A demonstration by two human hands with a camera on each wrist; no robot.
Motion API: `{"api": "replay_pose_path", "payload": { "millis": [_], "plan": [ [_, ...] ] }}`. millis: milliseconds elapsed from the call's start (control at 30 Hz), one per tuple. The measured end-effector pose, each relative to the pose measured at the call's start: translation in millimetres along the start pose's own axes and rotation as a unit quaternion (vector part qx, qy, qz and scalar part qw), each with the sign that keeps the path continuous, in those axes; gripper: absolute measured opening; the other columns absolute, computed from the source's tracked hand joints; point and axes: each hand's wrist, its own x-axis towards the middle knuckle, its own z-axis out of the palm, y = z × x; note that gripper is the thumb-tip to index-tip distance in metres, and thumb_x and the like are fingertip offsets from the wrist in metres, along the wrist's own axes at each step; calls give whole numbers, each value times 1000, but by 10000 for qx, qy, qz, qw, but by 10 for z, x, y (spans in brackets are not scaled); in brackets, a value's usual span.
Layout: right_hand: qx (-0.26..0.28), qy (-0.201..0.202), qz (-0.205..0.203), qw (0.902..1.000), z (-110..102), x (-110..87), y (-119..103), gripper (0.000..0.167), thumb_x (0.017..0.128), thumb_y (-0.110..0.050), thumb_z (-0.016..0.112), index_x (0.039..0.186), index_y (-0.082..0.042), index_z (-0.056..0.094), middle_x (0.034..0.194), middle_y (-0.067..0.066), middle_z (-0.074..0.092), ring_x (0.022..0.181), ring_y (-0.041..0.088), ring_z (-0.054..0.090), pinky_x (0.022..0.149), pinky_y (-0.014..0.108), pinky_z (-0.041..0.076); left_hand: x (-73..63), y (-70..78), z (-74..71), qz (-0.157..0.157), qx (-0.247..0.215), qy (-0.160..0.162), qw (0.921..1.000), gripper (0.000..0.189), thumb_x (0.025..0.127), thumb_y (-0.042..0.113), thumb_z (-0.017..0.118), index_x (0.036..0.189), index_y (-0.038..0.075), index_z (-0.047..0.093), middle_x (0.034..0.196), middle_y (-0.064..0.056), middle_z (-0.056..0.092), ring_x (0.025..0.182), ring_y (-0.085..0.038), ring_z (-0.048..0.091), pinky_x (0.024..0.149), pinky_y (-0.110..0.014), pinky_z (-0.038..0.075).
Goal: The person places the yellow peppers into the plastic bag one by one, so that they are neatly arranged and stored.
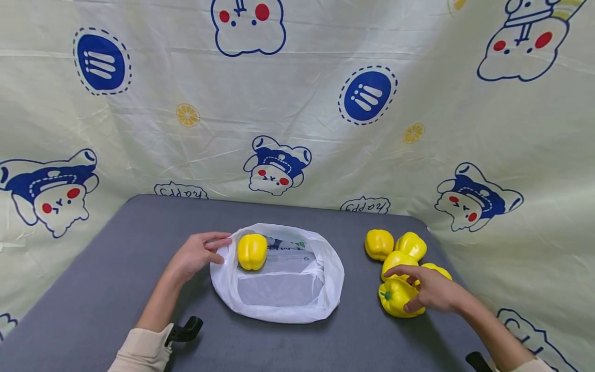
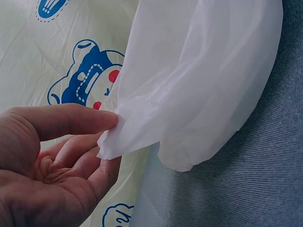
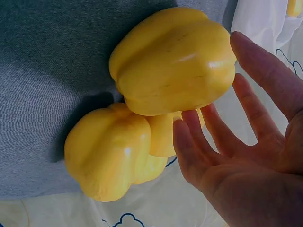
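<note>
A white plastic bag (image 1: 332, 274) stands with its mouth spread wide, one yellow bell pepper (image 1: 252, 252) inside at its left. My left hand (image 1: 192, 256) pinches the bag's left rim between thumb and fingers; in the left wrist view, the thin plastic (image 2: 199, 90) hangs from that hand (image 2: 57, 165). At the right, my right hand (image 1: 437, 290) reaches over the nearest bell pepper (image 1: 394, 295), its green stem facing left. The right wrist view has the fingers (image 3: 258, 111) spread and only slightly bent along this pepper's side (image 3: 173, 61); firm contact is unclear.
Several more yellow bell peppers (image 1: 378, 244) cluster behind and beside my right hand, partly hidden by it. The grey tabletop (image 1: 279, 346) carries everything. A patterned curtain (image 1: 316, 165) hangs behind the table and along its sides.
</note>
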Motion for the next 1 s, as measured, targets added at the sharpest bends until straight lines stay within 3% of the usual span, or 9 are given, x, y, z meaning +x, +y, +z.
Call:
{"api": "replay_pose_path", "payload": {
  "millis": [367, 533, 767, 1000],
  "plan": [
    [277, -101, -65, 9995, 11, -19, 66, 70, 68, -2, 84, 133, -18, 64, 141, 17, 58, 128, 53, 47, 99, 73, 41, -1, -11, 9, -27, -7, 34, 10000, 60, 84, -10, 66, 142, 3, 58, 139, -14, 63, 144, -38, 45, 110, -50, 45],
    [318, -90, -99, 9994, 44, -2, 109, 70, 65, 0, 83, 131, -16, 65, 139, 15, 60, 129, 53, 47, 101, 75, 38, -7, -26, 20, -20, 40, 57, 10000, 59, 84, -9, 66, 141, 3, 58, 138, -14, 64, 143, -38, 46, 110, -50, 46],
    [244, 6, -160, 9996, 69, 27, 114, 67, 67, -4, 85, 130, -17, 66, 137, 14, 61, 123, 45, 52, 100, 71, 41, -13, -23, 22, -20, 41, 82, 10000, 59, 84, -9, 67, 141, 3, 58, 137, -14, 64, 142, -38, 47, 109, -50, 47],
    [141, 146, -99, 9997, 86, 61, 83, 66, 68, -13, 89, 129, -19, 66, 130, 14, 61, 107, 32, 52, 88, 49, 48, -16, 11, 21, -6, 35, 66, 10000, 59, 83, -9, 67, 141, 3, 59, 137, -13, 65, 143, -38, 46, 111, -52, 45]
  ]
}}
